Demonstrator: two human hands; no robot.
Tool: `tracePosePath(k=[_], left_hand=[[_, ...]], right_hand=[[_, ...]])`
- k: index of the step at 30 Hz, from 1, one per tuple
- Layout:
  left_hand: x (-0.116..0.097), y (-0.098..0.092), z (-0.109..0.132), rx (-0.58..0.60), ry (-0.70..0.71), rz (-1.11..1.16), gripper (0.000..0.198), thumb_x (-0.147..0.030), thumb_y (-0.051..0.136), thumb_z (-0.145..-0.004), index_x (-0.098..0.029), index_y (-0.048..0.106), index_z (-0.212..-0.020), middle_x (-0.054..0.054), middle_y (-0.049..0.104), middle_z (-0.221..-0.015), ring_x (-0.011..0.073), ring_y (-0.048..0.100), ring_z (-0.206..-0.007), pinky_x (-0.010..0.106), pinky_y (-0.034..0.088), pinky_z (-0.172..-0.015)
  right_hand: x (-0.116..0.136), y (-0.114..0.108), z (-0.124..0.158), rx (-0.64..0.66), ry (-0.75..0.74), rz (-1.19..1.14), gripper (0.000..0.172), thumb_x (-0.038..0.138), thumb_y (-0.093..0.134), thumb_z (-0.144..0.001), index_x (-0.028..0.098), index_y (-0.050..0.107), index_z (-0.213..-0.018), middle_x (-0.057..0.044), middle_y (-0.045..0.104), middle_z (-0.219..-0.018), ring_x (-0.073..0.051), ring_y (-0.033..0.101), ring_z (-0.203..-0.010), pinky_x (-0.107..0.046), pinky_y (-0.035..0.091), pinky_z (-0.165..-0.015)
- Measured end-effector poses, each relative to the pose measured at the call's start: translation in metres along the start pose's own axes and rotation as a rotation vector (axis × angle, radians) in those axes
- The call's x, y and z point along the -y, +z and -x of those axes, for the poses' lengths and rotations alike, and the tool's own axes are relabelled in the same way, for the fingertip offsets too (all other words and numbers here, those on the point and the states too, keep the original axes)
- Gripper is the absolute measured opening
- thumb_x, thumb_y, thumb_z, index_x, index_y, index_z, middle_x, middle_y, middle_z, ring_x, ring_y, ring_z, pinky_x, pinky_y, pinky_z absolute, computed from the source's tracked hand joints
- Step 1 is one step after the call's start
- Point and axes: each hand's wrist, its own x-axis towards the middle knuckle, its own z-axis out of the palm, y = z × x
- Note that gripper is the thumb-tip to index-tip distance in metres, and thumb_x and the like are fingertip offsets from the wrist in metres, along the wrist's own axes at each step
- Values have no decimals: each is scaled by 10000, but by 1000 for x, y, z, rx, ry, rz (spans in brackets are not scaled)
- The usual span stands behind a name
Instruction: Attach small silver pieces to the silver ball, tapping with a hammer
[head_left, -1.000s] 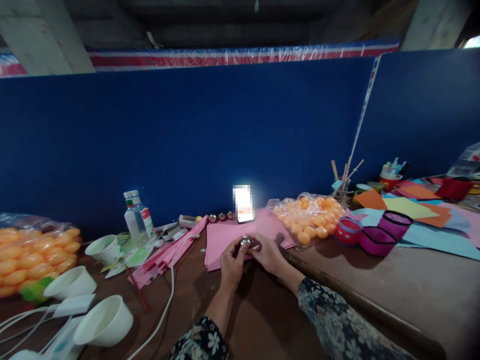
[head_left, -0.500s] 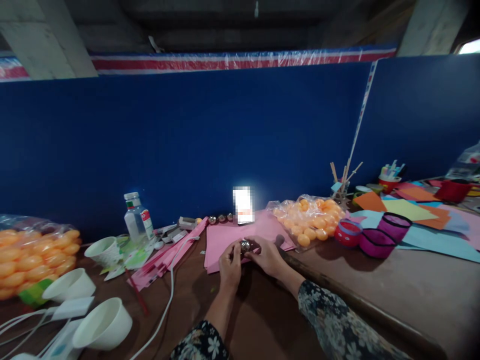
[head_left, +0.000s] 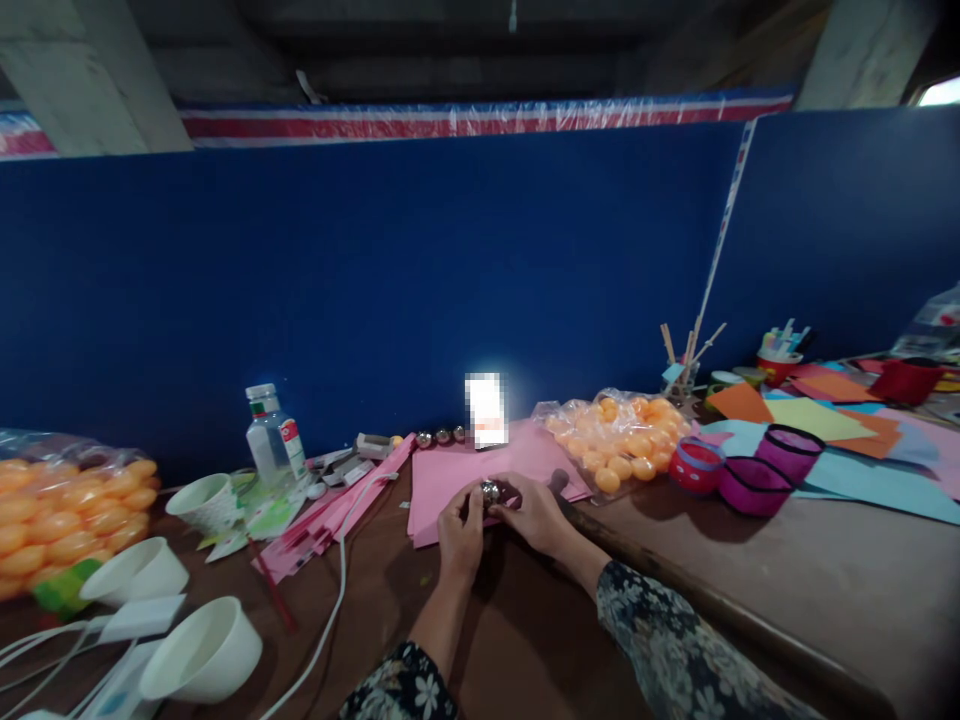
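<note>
A small shiny dark metallic ball (head_left: 490, 493) is pinched between my two hands, above the near edge of the pink paper sheets (head_left: 442, 500). My left hand (head_left: 460, 527) grips its left side with thumb and fingertips. From the right, my right hand (head_left: 531, 512) closes its fingers on the same ball. Several similar shiny balls (head_left: 442, 437) stand in a row behind the paper. A bright upright screen (head_left: 487, 410), blurred out, is at the paper's far edge.
At left are paper cups (head_left: 206, 650), a bottle (head_left: 274, 440), pink strips (head_left: 330, 530), a white cable (head_left: 343, 580) and a bag of orange balls (head_left: 67, 520). Another bag of orange balls (head_left: 619, 440), purple cups (head_left: 754, 487) and coloured papers (head_left: 817, 420) lie right. A blue partition (head_left: 450, 270) stands behind.
Both hands stay almost where they were, still holding the shiny ball, which seems slightly turned. The view has shifted very little.
</note>
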Motion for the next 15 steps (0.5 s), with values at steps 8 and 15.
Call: tracePosePath(k=[8, 15], left_hand=[[0, 0, 1, -1, -6, -7, 299, -364, 504, -767, -155, 655, -918, 83, 679, -900, 213, 612, -851, 344, 470, -782], [2, 0, 1, -32, 0, 14, 325, -367, 526, -759, -158, 616, -991, 91, 650, -983, 209, 594, -921, 343, 458, -830]], right_hand=[[1, 0, 0, -3, 4, -30, 367, 176, 611, -690, 212, 569, -1052, -47, 631, -1002, -189, 599, -870, -307, 503, -713], [-1, 2, -1, -35, 21, -116, 390, 197, 602, -707, 196, 539, -1092, -59, 630, -1014, -174, 616, -824, -304, 520, -706]])
